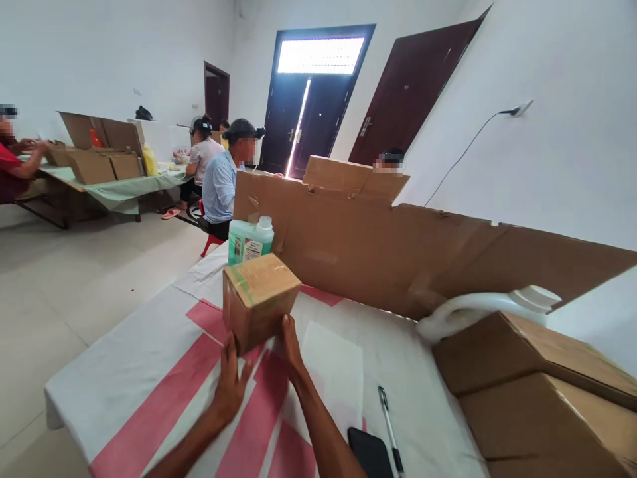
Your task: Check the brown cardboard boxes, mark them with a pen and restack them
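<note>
A small brown cardboard box (259, 302) stands upright on the near side of a jug of green liquid (250, 240), screening the jug's lower part from view. Roughly cube-shaped, the carton is closed across the top and angled so that one vertical edge points toward the camera, with two side faces showing. Its pale tan lid catches the light, while the sides fall into a darker, reddish brown. A greenish strip crosses the lid toward its left side, and a glossy sheen glints there. Whether the base is lifted or resting cannot be told.
</note>
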A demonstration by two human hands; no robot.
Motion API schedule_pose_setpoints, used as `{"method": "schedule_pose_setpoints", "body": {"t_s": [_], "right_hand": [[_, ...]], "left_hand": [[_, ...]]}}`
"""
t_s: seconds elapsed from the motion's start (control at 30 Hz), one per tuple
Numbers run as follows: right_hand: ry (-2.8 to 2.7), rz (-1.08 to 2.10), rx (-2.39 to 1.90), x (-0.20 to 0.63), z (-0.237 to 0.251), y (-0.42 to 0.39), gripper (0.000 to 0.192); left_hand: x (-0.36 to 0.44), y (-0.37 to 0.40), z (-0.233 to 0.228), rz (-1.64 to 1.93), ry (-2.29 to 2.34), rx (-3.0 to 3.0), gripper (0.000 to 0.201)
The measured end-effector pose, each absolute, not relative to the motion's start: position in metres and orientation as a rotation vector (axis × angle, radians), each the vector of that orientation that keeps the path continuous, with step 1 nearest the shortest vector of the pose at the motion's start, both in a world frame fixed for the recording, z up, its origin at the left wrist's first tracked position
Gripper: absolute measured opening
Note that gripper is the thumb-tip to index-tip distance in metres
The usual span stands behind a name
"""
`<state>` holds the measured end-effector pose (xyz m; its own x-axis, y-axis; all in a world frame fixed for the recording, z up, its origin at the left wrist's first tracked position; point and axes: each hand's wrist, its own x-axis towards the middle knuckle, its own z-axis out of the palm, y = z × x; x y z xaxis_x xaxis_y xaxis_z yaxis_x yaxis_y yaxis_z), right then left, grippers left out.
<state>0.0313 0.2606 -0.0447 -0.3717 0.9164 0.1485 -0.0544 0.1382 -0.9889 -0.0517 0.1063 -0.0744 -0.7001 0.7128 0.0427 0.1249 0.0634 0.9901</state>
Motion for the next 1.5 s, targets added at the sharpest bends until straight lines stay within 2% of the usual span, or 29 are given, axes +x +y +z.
{"method": "schedule_pose_setpoints", "body": {"t_s": [0.1, 0.2, 0.3, 0.47, 0.57, 0.8, 0.97, 1.1, 1.3, 1.5], "right_hand": [[-1.539, 1.366, -0.976, 0.091, -0.048, 0.227, 0.072], [-1.555, 1.292, -1.133, 0.14, -0.042, 0.188, 0.063], [-1.66, 1.124, -1.242, 0.167, -0.028, 0.159, 0.052], [-1.751, 0.951, -1.209, 0.176, -0.005, 0.146, 0.051], [-1.604, 1.078, -1.209, 0.177, -0.001, 0.148, 0.056], [-1.254, 1.485, -0.973, 0.178, -0.017, 0.159, 0.051], [-1.244, 1.561, -0.907, 0.159, -0.038, 0.185, 0.065], [-1.283, 1.621, -0.891, 0.15, -0.035, 0.199, 0.075], [-1.373, 1.708, -0.845, 0.173, -0.003, 0.185, 0.073], [-1.16, 1.808, -0.916, 0.188, 0.005, 0.165, 0.071]], "left_hand": [[0.015, 0.053, -0.093, 1.489, 2.059, 1.02, 0.075], [0.048, 0.008, -0.097, 1.439, 2.074, 1.141, 0.082], [0.048, -0.023, -0.087, 1.372, 2.107, 1.222, 0.092], [0.029, -0.039, -0.055, 1.304, 2.155, 1.47, 0.085], [0.021, -0.037, -0.045, 1.294, 2.166, 1.602, 0.077], [0.016, -0.03, -0.053, 1.274, 2.146, 1.708, 0.07], [0.018, -0.022, -0.063, 1.226, 2.165, 1.72, 0.069], [0.017, -0.015, -0.061, 1.2, 2.19, 1.816, 0.074], [0.0, -0.009, -0.018, 1.206, 2.193, 2.037, 0.086], [-0.002, 0.019, 0.037, 1.172, 2.038, 2.414, 0.096]]}}
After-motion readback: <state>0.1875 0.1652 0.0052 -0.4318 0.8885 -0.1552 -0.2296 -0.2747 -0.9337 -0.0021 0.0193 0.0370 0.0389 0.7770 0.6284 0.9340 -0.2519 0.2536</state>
